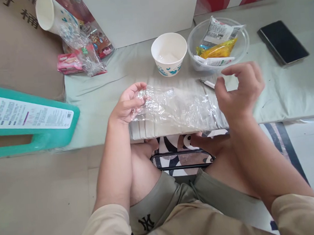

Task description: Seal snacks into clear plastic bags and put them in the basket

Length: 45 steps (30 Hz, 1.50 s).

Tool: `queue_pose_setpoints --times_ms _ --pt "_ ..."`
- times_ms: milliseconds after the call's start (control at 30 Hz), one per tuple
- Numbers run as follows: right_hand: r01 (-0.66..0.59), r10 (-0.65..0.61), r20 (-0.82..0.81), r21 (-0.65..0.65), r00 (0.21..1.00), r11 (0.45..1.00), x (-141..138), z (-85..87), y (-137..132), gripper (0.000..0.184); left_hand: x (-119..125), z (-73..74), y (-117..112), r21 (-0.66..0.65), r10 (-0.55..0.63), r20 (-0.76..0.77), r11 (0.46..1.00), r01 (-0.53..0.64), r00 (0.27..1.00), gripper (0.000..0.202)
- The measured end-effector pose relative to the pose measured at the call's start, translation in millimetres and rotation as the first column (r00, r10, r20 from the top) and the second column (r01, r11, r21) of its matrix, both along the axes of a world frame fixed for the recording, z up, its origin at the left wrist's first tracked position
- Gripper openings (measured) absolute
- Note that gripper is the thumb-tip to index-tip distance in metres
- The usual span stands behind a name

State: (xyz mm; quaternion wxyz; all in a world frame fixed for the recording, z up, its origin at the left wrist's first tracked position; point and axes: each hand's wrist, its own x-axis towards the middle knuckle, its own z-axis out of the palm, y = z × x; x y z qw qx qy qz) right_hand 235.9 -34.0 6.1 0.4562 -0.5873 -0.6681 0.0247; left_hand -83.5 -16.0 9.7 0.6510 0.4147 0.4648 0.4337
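My left hand [131, 103] is closed on the left end of a crinkled clear plastic bag [177, 105], with thumb and fingers pinching it. The bag stretches rightward over the front edge of the cloth-covered table. My right hand [241, 90] is raised by the bag's right end, thumb and forefinger apart in a curve, with nothing visible between them. Beside its thumb lies a thin white pen-like tool [207, 83] with a dark tip, partly hidden by the hand. Just beyond the bag stands a white paper cup [170, 64] with a blue leaf pattern.
A clear plastic bowl [196, 66] with several packets stands behind my right hand. A black phone [283, 41] lies at the right. Toward the left are a teal container [66, 132], a pink box [69, 63], wrapped paper cups [55, 17] and a cardboard box [12, 52].
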Motion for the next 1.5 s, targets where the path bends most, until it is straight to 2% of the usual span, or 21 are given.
queue_pose_setpoints --times_ms 67,100,167,267,300,367,400,467,533,567,633,700,767,833,900,1000,1067,1133,1200,1333,1500 --pt "-0.182 0.173 -0.121 -0.074 0.978 0.98 -6 -0.7 4 0.015 -1 2.5 -1 -0.009 -0.072 0.029 0.997 0.072 0.997 0.057" --pt "-0.303 0.271 -0.202 -0.15 0.941 0.941 -11 -2.1 5 0.023 0 3.8 -2 -0.021 -0.108 0.047 0.994 0.109 0.993 0.058" --pt "-0.533 0.405 -0.391 -0.31 0.826 0.787 -22 -5.5 7 0.045 2 5.6 -4 -0.048 -0.178 0.083 0.982 0.182 0.981 0.058" --pt "-0.719 0.406 -0.607 -0.465 0.684 0.516 -38 -7.7 6 0.065 7 4.7 -8 -0.068 -0.261 0.119 0.96 0.27 0.958 0.06" --pt "-0.746 0.394 -0.639 -0.503 0.661 0.437 -42 -7.1 5 0.061 8 3.7 -8 -0.063 -0.273 0.123 0.957 0.282 0.954 0.06" --pt "-0.768 0.398 -0.658 -0.567 0.64 0.297 -46 -4.4 3 0.037 10 1.7 -8 -0.039 -0.272 0.137 0.959 0.28 0.952 0.061" --pt "-0.768 0.407 -0.655 -0.59 0.636 0.249 -47 -2.5 2 0.026 10 1.1 -7 -0.02 -0.258 0.156 0.964 0.264 0.953 0.063" --pt "-0.772 0.4 -0.668 -0.6 0.628 0.209 -46 1.4 0 0.022 9 0.8 -3 0.027 -0.183 0.226 0.983 0.181 0.957 0.068" --pt "-0.793 0.338 -0.718 -0.566 0.608 0.224 -45 4.2 -1 0.023 9 0.6 2 0.036 -0.034 0.307 0.999 0.025 0.951 0.06" --pt "-0.803 0.296 -0.747 -0.539 0.596 0.255 -45 5.0 -2 0.024 11 0.1 4 0.019 0.054 0.328 0.998 -0.064 0.943 0.051" --pt "-0.796 0.219 -0.785 -0.487 0.579 0.359 -46 4.9 -2 0.027 17 -2.6 5 -0.046 0.174 0.32 0.985 -0.168 0.931 0.04" --pt "-0.741 0.158 -0.788 -0.461 0.595 0.489 -49 2.9 -1 0.028 30 -7.1 2 -0.112 0.145 0.287 0.987 -0.117 0.947 0.059" --pt "-0.66 0.104 -0.771 -0.458 0.628 0.596 -53 -0.3 0 0.027 45 -11.8 -6 -0.153 0.007 0.278 0.988 0.037 0.961 0.072" --pt "-0.583 0.05 -0.753 -0.463 0.656 0.668 -55 -4.0 1 0.026 59 -15.6 -14 -0.161 -0.127 0.265 0.971 0.174 0.956 0.071" --pt "-0.527 0.018 -0.74 -0.461 0.672 0.714 -57 -7.6 0 0.026 71 -18.6 -20 -0.155 -0.189 0.208 0.963 0.223 0.96 0.063" --pt "-0.508 0.021 -0.734 -0.448 0.678 0.736 -56 -12.2 -1 0.027 78 -23.2 -19 -0.091 -0.153 0.085 0.983 0.161 0.985 0.056" --pt "-0.516 0.025 -0.732 -0.455 0.681 0.726 -55 -13.8 -3 0.028 77 -26.1 -14 0.077 0.005 0.003 0.997 -0.005 1.0 0.056" --pt "-0.518 0.021 -0.714 -0.487 0.7 0.703 -54 -14.0 -5 0.029 73 -27.7 -9 0.285 0.23 -0.081 0.938 -0.199 0.97 0.051" --pt "-0.523 0.036 -0.683 -0.522 0.73 0.674 -54 -13.2 -6 0.029 68 -27.7 -6 0.39 0.368 -0.197 0.88 -0.272 0.909 0.037" --pt "-0.546 0.078 -0.662 -0.539 0.745 0.641 -57 -13.1 -8 0.03 62 -26.1 -3 0.339 0.335 -0.419 0.92 -0.197 0.844 0.029" --pt "-0.539 0.061 -0.659 -0.556 0.75 0.633 -60 -17.4 -10 0.033 63 -22.5 3 0.226 0.172 -0.44 0.971 -0.077 0.881 0.019"
